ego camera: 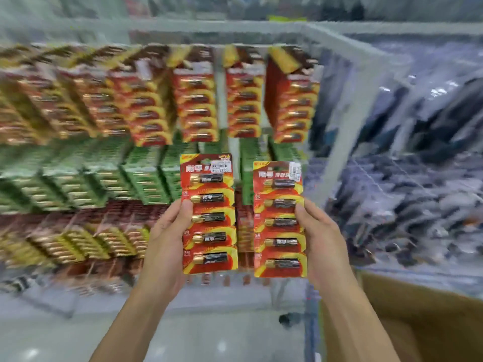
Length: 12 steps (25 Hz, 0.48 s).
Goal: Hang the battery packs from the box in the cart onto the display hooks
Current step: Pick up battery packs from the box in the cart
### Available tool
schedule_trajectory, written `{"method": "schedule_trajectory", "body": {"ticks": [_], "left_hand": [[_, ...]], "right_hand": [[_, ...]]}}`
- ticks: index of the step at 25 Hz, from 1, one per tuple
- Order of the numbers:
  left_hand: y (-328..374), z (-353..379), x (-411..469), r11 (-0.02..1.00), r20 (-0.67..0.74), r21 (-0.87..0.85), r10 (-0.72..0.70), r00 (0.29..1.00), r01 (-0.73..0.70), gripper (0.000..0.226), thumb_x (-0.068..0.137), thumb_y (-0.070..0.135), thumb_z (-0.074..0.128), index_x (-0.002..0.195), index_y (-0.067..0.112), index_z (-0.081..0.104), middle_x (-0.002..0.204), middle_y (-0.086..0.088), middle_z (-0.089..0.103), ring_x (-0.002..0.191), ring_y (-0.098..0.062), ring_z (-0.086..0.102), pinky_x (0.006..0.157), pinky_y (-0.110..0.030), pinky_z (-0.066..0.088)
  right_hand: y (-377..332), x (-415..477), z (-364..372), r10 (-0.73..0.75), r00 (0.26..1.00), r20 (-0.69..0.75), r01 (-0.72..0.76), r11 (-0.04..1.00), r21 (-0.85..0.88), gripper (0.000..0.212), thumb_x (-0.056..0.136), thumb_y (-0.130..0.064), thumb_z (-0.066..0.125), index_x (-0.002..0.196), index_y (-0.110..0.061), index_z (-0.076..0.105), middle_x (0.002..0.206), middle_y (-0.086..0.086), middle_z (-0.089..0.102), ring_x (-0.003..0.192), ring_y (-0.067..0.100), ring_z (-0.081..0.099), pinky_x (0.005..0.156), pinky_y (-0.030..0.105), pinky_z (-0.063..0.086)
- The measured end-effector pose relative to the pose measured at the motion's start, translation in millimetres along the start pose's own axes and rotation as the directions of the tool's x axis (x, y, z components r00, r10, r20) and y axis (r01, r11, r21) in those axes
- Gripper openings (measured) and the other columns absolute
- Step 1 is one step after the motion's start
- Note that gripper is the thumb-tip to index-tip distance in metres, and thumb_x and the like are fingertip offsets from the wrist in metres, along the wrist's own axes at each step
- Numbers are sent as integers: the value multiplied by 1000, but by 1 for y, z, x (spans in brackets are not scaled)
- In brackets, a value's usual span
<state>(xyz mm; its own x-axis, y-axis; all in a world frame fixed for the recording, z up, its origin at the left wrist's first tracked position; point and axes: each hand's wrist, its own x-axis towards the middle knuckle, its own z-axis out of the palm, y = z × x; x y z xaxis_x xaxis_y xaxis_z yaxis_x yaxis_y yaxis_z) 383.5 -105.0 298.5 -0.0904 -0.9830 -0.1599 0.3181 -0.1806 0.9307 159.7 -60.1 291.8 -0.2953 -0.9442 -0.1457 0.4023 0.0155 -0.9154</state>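
Note:
My left hand (167, 239) grips a red and yellow battery pack (209, 212) by its left edge, thumb on the front. My right hand (318, 239) holds a second, matching battery pack (279, 220) by its right edge. Both packs are upright, side by side and apart, in front of the display. Each shows several black batteries and a white price sticker near the top. Behind them hang blurred rows of red battery packs (198, 103) on hooks, with green packs (146, 176) below.
The cardboard box (423, 317) sits open at the lower right, its inside mostly out of view. Shiny dark bagged goods (407, 152) fill the rack on the right. A white shelf frame (339, 45) runs above. Pale floor lies below.

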Motion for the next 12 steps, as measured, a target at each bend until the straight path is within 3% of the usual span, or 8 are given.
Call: {"method": "schedule_trajectory", "body": {"ticks": [4,8,12], "left_hand": [[47,-107,-5,995,-152,-38,87,984,-94,35,99,38,55,123,18,71,118,-17,76,102,-38,75,78,-51,64],[90,-211,-11,985,-254,-61,139,957,-160,37,95,38,58,120,14,72,115,-21,76,94,-38,77,74,-51,64],[138,-313,-16,974,-319,-121,145,937,-192,33,97,30,59,120,11,72,111,-23,76,85,-36,77,69,-49,65]], "right_hand": [[28,4,111,44,993,112,-43,999,-4,24,104,-23,53,113,-20,75,108,11,78,91,28,75,75,41,59],[62,-5,221,109,980,166,-117,992,41,20,104,-18,53,113,-18,70,94,8,79,76,24,76,63,39,63],[97,-17,334,175,955,241,-186,982,23,19,103,-18,55,119,-18,66,93,6,80,75,23,78,67,40,59]]}}
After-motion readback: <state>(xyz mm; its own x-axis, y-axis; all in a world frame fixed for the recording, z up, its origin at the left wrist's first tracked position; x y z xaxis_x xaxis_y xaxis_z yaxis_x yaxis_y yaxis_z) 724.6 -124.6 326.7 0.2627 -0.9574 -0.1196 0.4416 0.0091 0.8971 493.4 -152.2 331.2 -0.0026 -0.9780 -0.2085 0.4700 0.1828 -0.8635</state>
